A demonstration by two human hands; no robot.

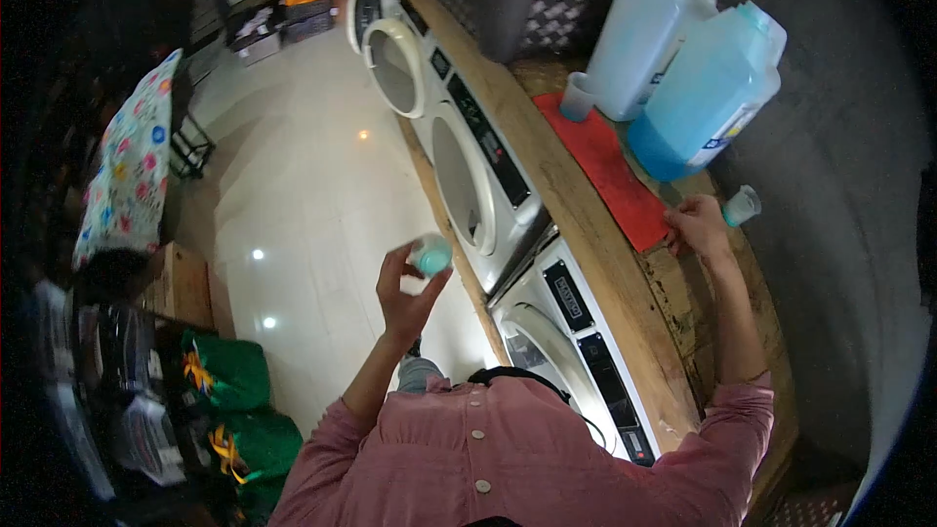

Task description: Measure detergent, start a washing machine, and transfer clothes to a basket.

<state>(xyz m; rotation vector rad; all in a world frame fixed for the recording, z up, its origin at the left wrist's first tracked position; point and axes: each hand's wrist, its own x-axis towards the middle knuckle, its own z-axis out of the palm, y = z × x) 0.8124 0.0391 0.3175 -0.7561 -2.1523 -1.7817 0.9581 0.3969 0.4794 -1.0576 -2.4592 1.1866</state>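
My left hand [407, 300] holds a small clear plastic cup [430, 256] with teal liquid in it, out over the floor beside the machines. On the wooden shelf, the fingers of my right hand [701, 227] pinch the near end of a red cloth [611, 176]. Just right of that hand is another small cup [744, 205], teal at its bottom. A larger translucent cup [578, 96] stands at the cloth's far end. Two big plastic jugs stand behind the cloth: one with blue liquid [703, 95], the other paler [651, 33].
Front-loading Maytag machines [567, 293] line the shelf's underside, several with round doors [463, 176] swung open. A dark plastic basket [545, 7] sits on the wooden shelf [622, 278]. Green bags [230, 373] and a flowered cloth [132, 161] are across the tiled floor [293, 183].
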